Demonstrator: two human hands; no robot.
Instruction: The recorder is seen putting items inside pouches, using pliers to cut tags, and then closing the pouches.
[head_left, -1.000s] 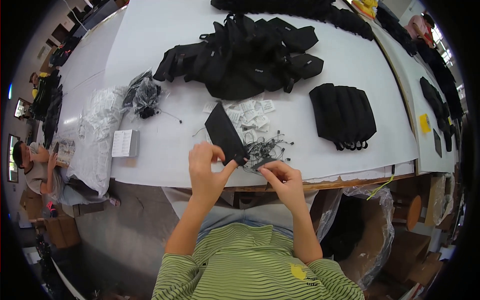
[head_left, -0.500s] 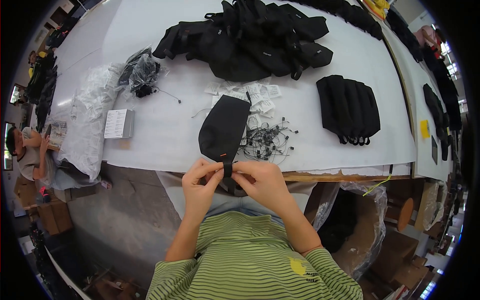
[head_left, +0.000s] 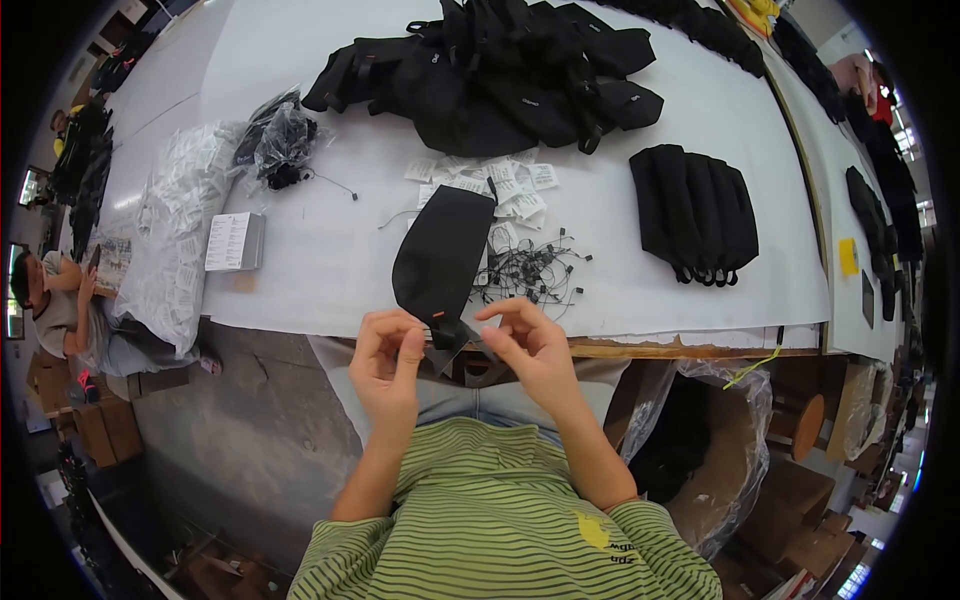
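Note:
A black fabric pouch (head_left: 440, 250) with a small orange tab lies at the table's front edge, its narrow end toward me. From that end a black strap (head_left: 452, 335) hangs loosely over the edge between my hands. My left hand (head_left: 386, 365) is just left of the strap, fingers bent and thumb apart, with nothing visible in it. On the other side, my right hand (head_left: 532, 350) is open, thumb and forefinger spread and empty. Right of the pouch lies a tangle of black tag strings (head_left: 530, 275), and white paper tags (head_left: 515, 190) are scattered behind it.
A large heap of black pouches (head_left: 500, 90) lies at the back, a neat row of them (head_left: 695, 215) at right. Leftward are a stack of printed cards (head_left: 235, 242), a clear bag of tags (head_left: 170, 240) and bagged strings (head_left: 285, 145). Another person (head_left: 60, 300) is at far left.
My hands have come apart and let go of the strap, which both pinched before. The strap now hangs loose, and the pouch has barely shifted.

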